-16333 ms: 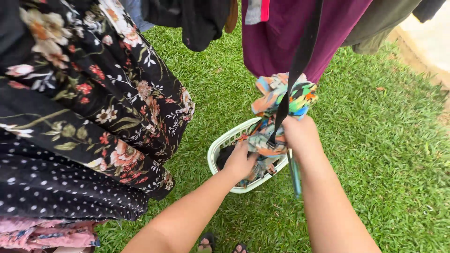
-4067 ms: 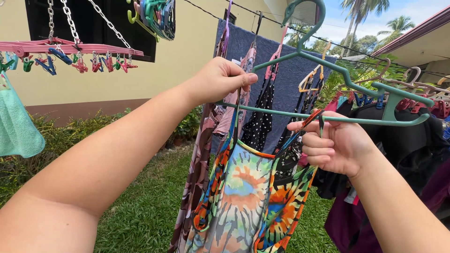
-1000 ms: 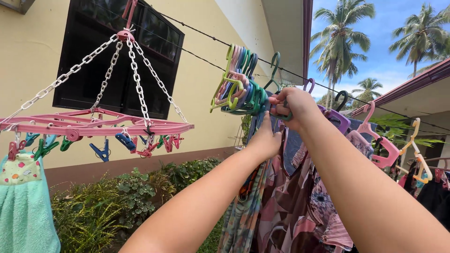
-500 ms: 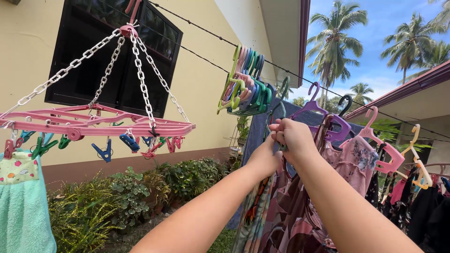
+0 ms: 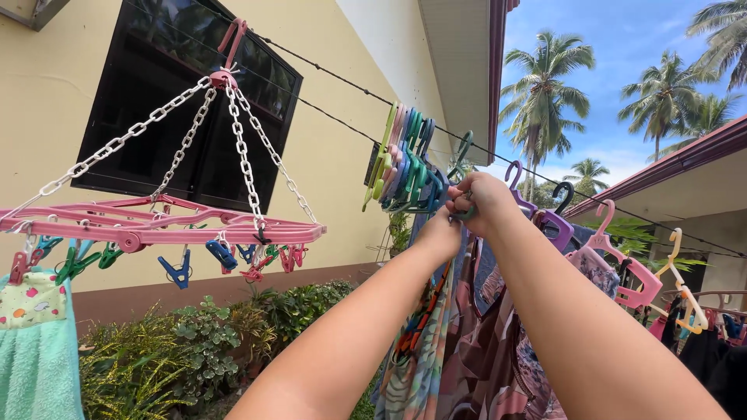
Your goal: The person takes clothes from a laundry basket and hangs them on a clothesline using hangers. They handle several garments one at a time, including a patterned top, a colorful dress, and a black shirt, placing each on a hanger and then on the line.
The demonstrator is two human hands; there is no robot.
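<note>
A thin dark clothesline (image 5: 342, 78) runs from 10 o'clock down to 3 o'clock across the view. A bunch of empty coloured hangers (image 5: 405, 159) hangs on it at the centre, close together. Toward 3 o'clock more hangers follow: a purple hanger (image 5: 554, 224), a black hook (image 5: 562, 194), a pink hanger (image 5: 629, 268) and a cream hanger (image 5: 685, 292), each carrying clothes (image 5: 482, 342). At 9 o'clock a pink peg rack (image 5: 156, 225) hangs by white chains (image 5: 241, 148), with a green towel (image 5: 35, 346) clipped below.
</note>
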